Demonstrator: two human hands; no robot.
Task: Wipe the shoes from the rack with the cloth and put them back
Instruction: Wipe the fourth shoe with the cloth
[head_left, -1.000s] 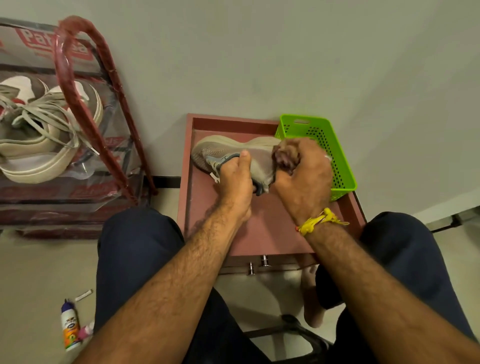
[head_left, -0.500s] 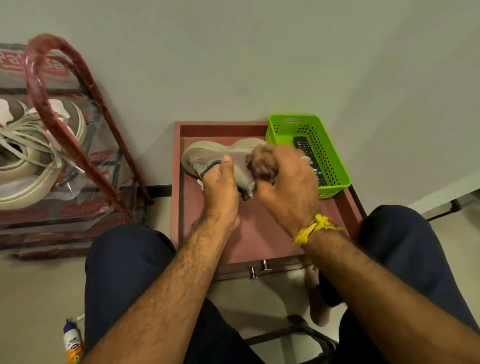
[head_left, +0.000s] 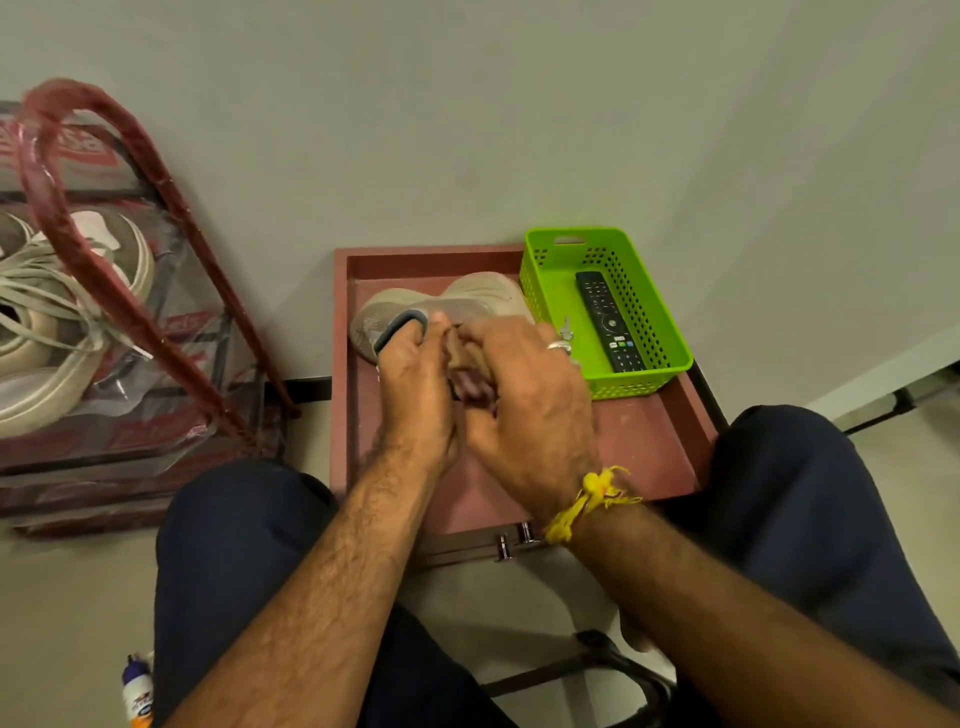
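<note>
A beige sneaker (head_left: 467, 299) lies on its side on the small red table (head_left: 644, 441), its sole toward the wall. My left hand (head_left: 413, 384) grips it at the grey collar, fingers curled into the opening. My right hand (head_left: 524, 395) holds a bunched dark maroon cloth (head_left: 470, 385) and presses it against the shoe's near side; most of the cloth is hidden between my hands. At the left stands the red shoe rack (head_left: 104, 249) wrapped in clear plastic, with a pair of white laced sneakers (head_left: 47, 332) on its shelf.
A green plastic basket (head_left: 550, 270) with a black remote (head_left: 608, 322) sits on the table's back right corner, touching the shoe's sole. My knees flank the table. A small bottle (head_left: 136, 693) stands on the floor at lower left. The wall is right behind the table.
My right hand with the cloth has slid from the shoe's upper right down toward me, next to my left hand. The view has tilted, so the remote in the basket now shows.
</note>
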